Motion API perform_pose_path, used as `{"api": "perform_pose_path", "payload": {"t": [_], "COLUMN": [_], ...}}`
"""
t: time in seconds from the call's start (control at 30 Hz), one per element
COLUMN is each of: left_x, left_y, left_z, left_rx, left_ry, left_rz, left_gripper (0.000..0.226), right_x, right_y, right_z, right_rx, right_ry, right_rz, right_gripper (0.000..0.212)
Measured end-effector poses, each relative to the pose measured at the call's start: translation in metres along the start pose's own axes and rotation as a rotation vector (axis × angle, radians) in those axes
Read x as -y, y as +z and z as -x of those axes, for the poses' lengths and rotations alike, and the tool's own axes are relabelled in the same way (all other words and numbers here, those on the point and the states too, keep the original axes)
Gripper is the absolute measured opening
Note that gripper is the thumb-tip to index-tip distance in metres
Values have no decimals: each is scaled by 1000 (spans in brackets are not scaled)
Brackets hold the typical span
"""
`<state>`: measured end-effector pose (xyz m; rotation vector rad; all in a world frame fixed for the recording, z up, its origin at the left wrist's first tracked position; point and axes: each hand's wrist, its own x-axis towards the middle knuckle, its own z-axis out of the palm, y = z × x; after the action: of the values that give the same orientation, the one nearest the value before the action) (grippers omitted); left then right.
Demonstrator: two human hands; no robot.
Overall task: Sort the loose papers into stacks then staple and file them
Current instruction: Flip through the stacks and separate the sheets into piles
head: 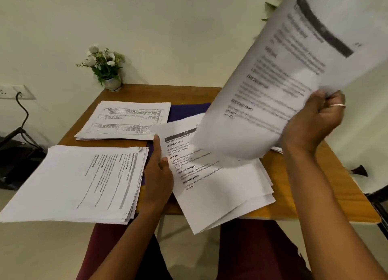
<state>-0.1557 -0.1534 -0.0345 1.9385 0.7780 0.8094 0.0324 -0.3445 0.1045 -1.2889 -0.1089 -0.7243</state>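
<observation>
Above three paper stacks, one raised sheet

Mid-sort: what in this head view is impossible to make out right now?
1. Raised sheet in the right hand: head view, motion blur smears its body text; its top runs off the frame.
2. Middle stack: its far right part lies behind the raised sheet.
3. Purple item: mostly under paper, folder or cloth unclear.
4. Black object beside the table: small, unidentifiable.
</observation>
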Motion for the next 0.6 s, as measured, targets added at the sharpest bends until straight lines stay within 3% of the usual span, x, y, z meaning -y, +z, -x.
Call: {"api": "perform_pose_path", "payload": {"t": [0.1, 0.17, 0.23, 0.37, 0.47, 0.6], "left_x": [-1, -2, -4, -2, -4, -2], "left_y": [-1, -2, -3, -5, -6, -5], "left_z": [0, -1, 0, 0, 0, 0], "left_rx": [90, 104, 83, 78, 108, 120], "left_ry": [-110, -155, -147, -148, -218, -210], "left_rz": [252, 332, 344, 423, 535, 460], "left_gripper": [37, 34, 32, 33, 33, 20], "right_x": [-20, -41, -60, -84, -93, -96], "right_y": [4, 3, 1, -2, -1, 2], "right_z": [26, 46, 67, 99, 109, 105], "right_rx": [395, 728, 939, 1038, 1050, 1067], "right_ry": [82, 128, 145, 99, 24, 61], "right_rz": [209, 419, 578, 808, 848, 811], "right_gripper": [16, 20, 19, 31, 34, 37]}}
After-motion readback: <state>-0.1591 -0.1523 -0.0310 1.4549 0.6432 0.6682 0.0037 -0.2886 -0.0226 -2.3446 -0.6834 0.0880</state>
